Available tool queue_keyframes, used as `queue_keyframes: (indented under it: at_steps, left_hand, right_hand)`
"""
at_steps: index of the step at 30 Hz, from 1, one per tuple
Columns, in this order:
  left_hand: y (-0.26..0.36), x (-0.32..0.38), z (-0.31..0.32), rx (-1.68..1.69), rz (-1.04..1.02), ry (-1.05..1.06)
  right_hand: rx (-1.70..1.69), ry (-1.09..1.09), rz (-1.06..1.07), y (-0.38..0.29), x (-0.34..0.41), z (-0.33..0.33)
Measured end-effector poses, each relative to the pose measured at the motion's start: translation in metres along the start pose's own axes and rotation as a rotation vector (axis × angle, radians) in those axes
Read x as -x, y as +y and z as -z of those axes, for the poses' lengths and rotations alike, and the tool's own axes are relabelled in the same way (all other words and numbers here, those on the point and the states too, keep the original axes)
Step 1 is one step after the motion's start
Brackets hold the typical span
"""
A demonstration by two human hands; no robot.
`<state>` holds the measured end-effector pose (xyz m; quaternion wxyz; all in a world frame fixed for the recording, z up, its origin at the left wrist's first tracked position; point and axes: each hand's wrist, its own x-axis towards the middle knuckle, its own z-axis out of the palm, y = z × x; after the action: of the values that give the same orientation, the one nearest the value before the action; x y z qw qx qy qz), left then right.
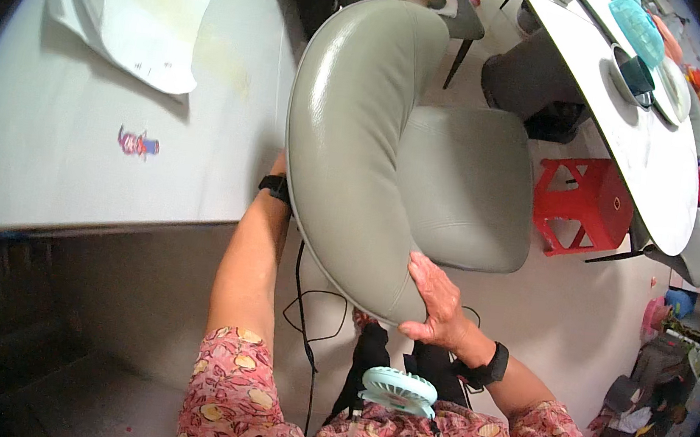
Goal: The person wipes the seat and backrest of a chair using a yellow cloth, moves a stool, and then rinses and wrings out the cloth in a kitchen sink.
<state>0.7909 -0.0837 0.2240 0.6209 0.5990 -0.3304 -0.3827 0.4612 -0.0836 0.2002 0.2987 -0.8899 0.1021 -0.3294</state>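
Before me stands a padded grey-green chair, its curved backrest (350, 154) nearest and its seat (468, 192) beyond to the right. My right hand (440, 301) grips the backrest's lower right end, thumb on the near edge and fingers over the padding. My left arm reaches up along the left side of the chair, with a black band at the wrist; the left hand itself is hidden behind the backrest. A small light-blue fan (399, 391) hangs at my chest.
A white table (201, 177) at left bears creased paper (147, 18) and a small sticker (138, 142). A red plastic stool (582, 204) stands under an oval table (648, 179) holding bowls. Black cables (310, 349) lie on the floor near my feet. Bags and plants are at right.
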Motion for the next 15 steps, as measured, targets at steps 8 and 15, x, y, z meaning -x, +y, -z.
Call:
queue_keyframes:
  at_steps: [8, 15]
  left_hand:
    - [-0.010, 0.003, 0.011, 0.090, -0.009, -0.065]
    - [0.028, -0.005, 0.008, 0.372, -0.099, -0.131]
  right_hand:
    - [-0.014, -0.020, 0.021, -0.031, 0.001, 0.007]
    - [0.017, -0.024, 0.004, -0.038, 0.007, 0.007]
